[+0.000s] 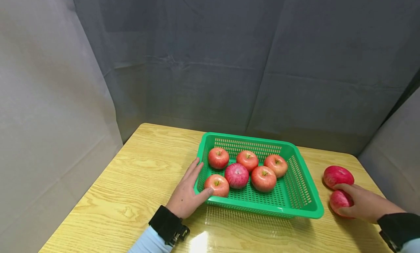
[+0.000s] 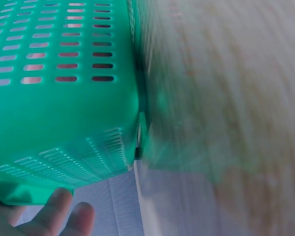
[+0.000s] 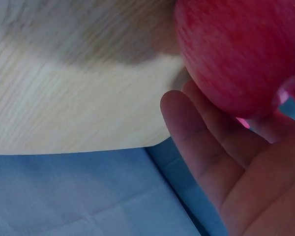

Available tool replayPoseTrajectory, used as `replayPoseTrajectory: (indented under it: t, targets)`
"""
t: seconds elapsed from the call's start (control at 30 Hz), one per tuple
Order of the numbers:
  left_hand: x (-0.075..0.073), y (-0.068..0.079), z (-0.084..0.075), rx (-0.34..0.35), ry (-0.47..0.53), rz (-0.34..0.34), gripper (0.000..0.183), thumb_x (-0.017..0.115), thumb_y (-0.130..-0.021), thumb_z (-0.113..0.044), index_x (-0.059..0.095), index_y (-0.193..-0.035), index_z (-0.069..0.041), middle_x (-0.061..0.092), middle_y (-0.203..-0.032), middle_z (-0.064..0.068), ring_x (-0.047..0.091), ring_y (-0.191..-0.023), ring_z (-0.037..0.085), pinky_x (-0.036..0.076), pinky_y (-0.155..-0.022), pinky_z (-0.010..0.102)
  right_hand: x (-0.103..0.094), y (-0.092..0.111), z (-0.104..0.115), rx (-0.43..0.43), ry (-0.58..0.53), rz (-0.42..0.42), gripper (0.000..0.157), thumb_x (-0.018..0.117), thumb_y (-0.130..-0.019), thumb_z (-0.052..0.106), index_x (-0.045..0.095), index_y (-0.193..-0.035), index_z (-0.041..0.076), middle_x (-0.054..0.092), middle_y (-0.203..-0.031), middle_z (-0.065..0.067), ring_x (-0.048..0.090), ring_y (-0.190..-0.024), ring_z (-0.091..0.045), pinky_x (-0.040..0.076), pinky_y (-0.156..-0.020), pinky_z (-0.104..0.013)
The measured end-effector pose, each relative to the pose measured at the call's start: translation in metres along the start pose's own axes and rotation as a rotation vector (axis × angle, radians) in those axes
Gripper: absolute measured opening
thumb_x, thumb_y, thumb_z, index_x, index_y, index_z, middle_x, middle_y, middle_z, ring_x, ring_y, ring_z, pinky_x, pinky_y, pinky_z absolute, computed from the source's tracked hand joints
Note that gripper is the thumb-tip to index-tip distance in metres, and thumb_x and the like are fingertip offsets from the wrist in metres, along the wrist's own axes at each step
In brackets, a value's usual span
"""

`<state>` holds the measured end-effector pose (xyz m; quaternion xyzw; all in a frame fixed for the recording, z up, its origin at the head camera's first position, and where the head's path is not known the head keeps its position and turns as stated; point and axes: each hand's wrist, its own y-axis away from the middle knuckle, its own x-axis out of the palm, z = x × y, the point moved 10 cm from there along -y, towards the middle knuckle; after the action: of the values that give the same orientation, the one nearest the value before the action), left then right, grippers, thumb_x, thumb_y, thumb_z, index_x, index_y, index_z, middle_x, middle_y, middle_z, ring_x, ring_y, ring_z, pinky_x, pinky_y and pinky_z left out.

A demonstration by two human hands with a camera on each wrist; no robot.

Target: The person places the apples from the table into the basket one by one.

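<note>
A green plastic basket (image 1: 267,205) stands on the table with several apples inside. Most are light red, like the front-left apple (image 1: 217,185); a darker red apple (image 1: 237,175) lies among them. My left hand (image 1: 188,196) rests at the basket's near left corner, fingers extended along the left side and thumb over the front rim. In the left wrist view its fingertips (image 2: 59,209) show beside the basket wall (image 2: 64,113). To the right of the basket, my right hand (image 1: 367,203) grips a dark red apple (image 1: 339,201) between thumb and fingers, the apple low at the tabletop.
Another dark red apple (image 1: 338,175) lies just behind the gripped one. The wooden table (image 1: 131,194) has rounded far corners. A dark grey cloth (image 1: 210,63) hangs behind it, and lighter cloths (image 1: 49,118) hang at both sides.
</note>
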<state>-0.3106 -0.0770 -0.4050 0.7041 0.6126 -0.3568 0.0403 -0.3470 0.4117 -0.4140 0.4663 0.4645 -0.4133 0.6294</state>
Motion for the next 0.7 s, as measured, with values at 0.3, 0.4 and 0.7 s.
replayPoseTrajectory:
  t: [0.3,0.4,0.7]
  targets:
    - [0.001,0.000,0.001,0.001,-0.008,-0.003,0.077,0.062,-0.089,-0.045,0.022,-0.150,-0.023,0.011,-0.156,-0.005,0.018,-0.135,0.009,0.039,-0.099,0.052,-0.001,0.004,0.005,-0.020,0.009,-0.014,0.076,0.081,-0.066,0.048,0.054,-0.121,0.002,0.057,-0.102,-0.017,0.050,-0.090,-0.034,0.050,-0.072,-0.056]
    - [0.001,0.000,0.001,-0.005,-0.011,0.001,0.076,0.062,-0.089,-0.044,0.022,-0.150,-0.023,0.011,-0.156,-0.006,0.018,-0.134,0.008,0.039,-0.099,0.051,-0.002,0.005,0.006,-0.024,0.015,-0.011,0.075,0.081,-0.067,0.048,0.054,-0.121,0.003,0.057,-0.102,-0.016,0.050,-0.090,-0.033,0.050,-0.072,-0.054]
    - [-0.001,0.000,-0.001,-0.007,-0.034,0.002,0.076,0.062,-0.089,-0.045,0.022,-0.150,-0.022,0.011,-0.156,-0.006,0.018,-0.134,0.008,0.038,-0.100,0.050,-0.019,0.009,0.016,-0.050,0.046,-0.071,0.078,0.078,-0.068,0.054,0.054,-0.123,0.005,0.057,-0.104,-0.018,0.052,-0.088,-0.031,0.050,-0.067,-0.048]
